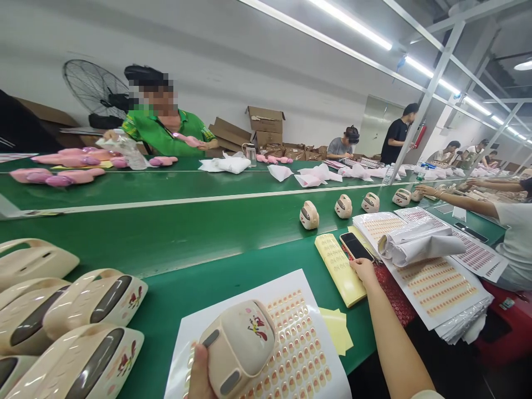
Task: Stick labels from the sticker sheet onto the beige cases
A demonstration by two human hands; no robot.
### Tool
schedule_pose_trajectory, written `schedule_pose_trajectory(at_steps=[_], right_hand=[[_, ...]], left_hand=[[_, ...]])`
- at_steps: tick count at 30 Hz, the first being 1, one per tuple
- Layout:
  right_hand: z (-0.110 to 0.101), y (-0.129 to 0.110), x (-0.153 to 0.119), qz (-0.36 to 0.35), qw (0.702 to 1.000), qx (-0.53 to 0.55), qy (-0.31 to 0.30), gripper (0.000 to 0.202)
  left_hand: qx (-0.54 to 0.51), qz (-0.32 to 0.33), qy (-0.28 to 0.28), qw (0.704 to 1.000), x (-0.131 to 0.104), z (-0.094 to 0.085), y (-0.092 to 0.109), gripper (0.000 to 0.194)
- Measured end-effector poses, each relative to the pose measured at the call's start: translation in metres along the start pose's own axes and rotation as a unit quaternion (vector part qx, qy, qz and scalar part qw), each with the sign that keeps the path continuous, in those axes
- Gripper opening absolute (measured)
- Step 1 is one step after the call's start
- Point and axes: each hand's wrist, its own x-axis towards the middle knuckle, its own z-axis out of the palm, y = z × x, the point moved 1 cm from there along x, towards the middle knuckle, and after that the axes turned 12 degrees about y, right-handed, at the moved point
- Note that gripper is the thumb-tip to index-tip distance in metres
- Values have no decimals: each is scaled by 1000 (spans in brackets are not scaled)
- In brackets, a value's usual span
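Observation:
My left hand (200, 372) grips a cream plastic handled appliance (243, 343), thumb on its side. Its base, with dark grey pads, and a panel with a red and green decoration face up. Beneath it lies a white sticker sheet (310, 332) with rows of small orange-and-pink stickers. My right hand (364, 271) reaches out, its fingers closed at the lower end of a dark-screened phone (355, 245), beside a yellow sticker sheet (338, 271). Whether it pinches the phone, the sheet or a small sticker is not visible.
Several similar cream appliances (95, 299) crowd the left. More stand on the green conveyor (233, 221). Stacked sticker sheets (440, 282) lie to the right, near a co-worker's arm (469, 202). A person in green (153, 133) handles pink parts across the line.

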Motion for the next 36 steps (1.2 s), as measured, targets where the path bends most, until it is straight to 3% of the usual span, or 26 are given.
schedule_pose_trajectory(at_steps=[5, 9, 12, 17, 22, 27, 32, 36], right_hand=[[-1, -11, -21, -37, 996, 85, -19, 16], [-5, -23, -23, -69, 991, 111, -16, 18], [-7, -22, -10, -49, 996, 74, -5, 20], [-2, -1, 6, -6, 1000, -26, -4, 20], [3, 4, 10, -28, 996, -82, 24, 22], [-1, -3, 7, -58, 995, -70, 31, 18], [-7, -18, -19, -79, 996, 27, -11, 25], [8, -38, -81, -125, 978, 130, -108, 32]], left_hand=[[8, 13, 59, 998, 11, 10, -4, 79], [8, 42, 21, 999, 6, 20, -6, 74], [13, 36, -11, 999, 0, 23, -7, 69], [16, 17, -1, 1000, 1, 19, -12, 71], [18, 40, -14, 999, 8, 17, -16, 63], [33, 57, -8, 998, 5, 19, -13, 63], [17, 74, 4, 997, -2, 25, -11, 60], [6, 83, 16, 996, -5, 31, -12, 54]])
